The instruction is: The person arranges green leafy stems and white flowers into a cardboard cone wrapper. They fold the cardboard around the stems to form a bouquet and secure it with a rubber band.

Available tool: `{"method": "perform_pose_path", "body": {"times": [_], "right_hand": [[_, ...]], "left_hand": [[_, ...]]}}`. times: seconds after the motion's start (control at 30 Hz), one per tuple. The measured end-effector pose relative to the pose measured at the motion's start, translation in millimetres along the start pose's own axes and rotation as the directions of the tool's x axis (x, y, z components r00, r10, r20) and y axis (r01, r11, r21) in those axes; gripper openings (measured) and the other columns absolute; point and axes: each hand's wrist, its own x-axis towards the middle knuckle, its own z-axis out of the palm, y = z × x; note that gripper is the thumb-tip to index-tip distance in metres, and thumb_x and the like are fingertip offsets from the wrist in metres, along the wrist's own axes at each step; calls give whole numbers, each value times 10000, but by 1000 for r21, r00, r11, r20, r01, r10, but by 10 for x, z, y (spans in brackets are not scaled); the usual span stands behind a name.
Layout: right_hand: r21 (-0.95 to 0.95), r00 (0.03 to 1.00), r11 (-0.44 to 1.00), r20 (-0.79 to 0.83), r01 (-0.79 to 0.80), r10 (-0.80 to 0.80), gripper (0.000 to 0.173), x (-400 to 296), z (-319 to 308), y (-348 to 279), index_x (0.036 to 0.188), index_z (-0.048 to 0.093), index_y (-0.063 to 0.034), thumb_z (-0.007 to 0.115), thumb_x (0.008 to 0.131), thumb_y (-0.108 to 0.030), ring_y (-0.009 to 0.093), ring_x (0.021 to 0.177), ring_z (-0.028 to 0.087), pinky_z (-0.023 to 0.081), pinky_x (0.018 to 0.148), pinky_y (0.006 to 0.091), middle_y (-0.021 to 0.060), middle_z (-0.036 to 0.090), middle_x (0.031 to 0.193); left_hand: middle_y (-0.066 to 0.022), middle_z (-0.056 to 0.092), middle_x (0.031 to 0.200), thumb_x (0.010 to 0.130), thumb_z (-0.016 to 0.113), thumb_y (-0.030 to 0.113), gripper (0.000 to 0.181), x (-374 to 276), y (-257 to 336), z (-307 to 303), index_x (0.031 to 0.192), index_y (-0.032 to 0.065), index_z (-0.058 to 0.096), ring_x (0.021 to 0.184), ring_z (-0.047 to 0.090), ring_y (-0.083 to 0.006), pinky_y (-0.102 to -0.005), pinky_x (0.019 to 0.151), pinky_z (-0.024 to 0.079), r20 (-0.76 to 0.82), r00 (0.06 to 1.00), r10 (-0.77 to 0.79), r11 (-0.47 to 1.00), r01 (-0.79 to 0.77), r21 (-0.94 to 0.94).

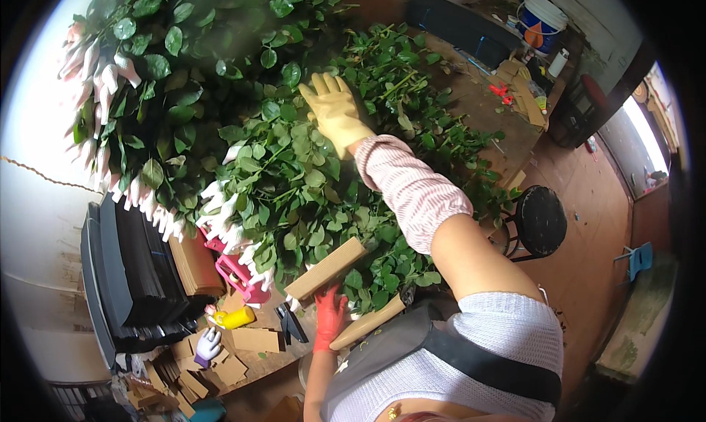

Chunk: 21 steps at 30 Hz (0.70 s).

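Observation:
A large heap of leafy green rose stems (pixel 287 184) covers the table, with many flower heads in white mesh sleeves (pixel 231 229) along its left side. My right hand (pixel 333 110), in a yellow rubber glove, lies with fingers spread on the leaves at the middle of the heap. Nearer my body, my left hand (pixel 331 314) wears a red glove and is at the underside of a corrugated cardboard piece (pixel 325 268); its fingers are partly hidden, so its grip is unclear. Between that hand and my apron lies a tan roll-shaped edge (pixel 368 322).
Dark stacked sheets (pixel 132 267) stand at left. Near them are a yellow bottle (pixel 238 317), a black stapler (pixel 290 322), a white-purple glove (pixel 208 345) and cardboard pieces (pixel 256 340). A black stool (pixel 541 221) is at right; a bucket (pixel 540 22) and red-handled shears (pixel 501 92) lie beyond.

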Motion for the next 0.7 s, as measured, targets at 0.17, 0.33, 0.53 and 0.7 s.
{"method": "perform_pose_path", "body": {"times": [0.17, 0.33, 0.53, 0.7], "right_hand": [[119, 991, 984, -43, 133, -129, 222, 321, -517, -342, 1157, 706, -83, 694, 944, -144, 281, 1539, 353, 229, 1293, 451, 115, 457, 1627], [523, 863, 718, -70, 458, -500, 460, 123, -1312, -336, 1199, 746, -112, 604, 844, 143, 305, 1053, 762, 631, 972, 443, 155, 701, 1349], [654, 676, 629, 237, 420, -698, 537, -1315, -2151, -475, 1166, 746, -195, 619, 717, 70, 323, 755, 717, 563, 590, 428, 67, 750, 1013], [354, 635, 911, 659, 210, -403, 390, -2744, -1346, 63, 1147, 757, -123, 634, 801, 8, 340, 989, 725, 596, 867, 435, 101, 764, 1119]], "left_hand": [[-229, 489, 1462, 856, 791, 70, 542, -125, -43, 10, 1367, 118, 619, 1364, 450, -444, -498, 1157, 376, -31, 997, -75, 995, 73, -60], [-249, 515, 1445, 877, 804, 127, 558, -66, -152, 97, 1381, 53, 577, 1319, 484, -465, -515, 1132, 407, -14, 995, -97, 995, 97, 20], [-252, 538, 1429, 875, 793, 137, 593, -146, -287, 176, 1413, 50, 559, 1307, 473, -498, -537, 1131, 403, -92, 996, -17, 999, 20, 35], [-241, 545, 1397, 895, 754, 301, 606, -180, -522, 132, 1406, 41, 556, 1261, 493, -497, -553, 1098, 413, 24, 968, 251, 937, -249, 245]]}}
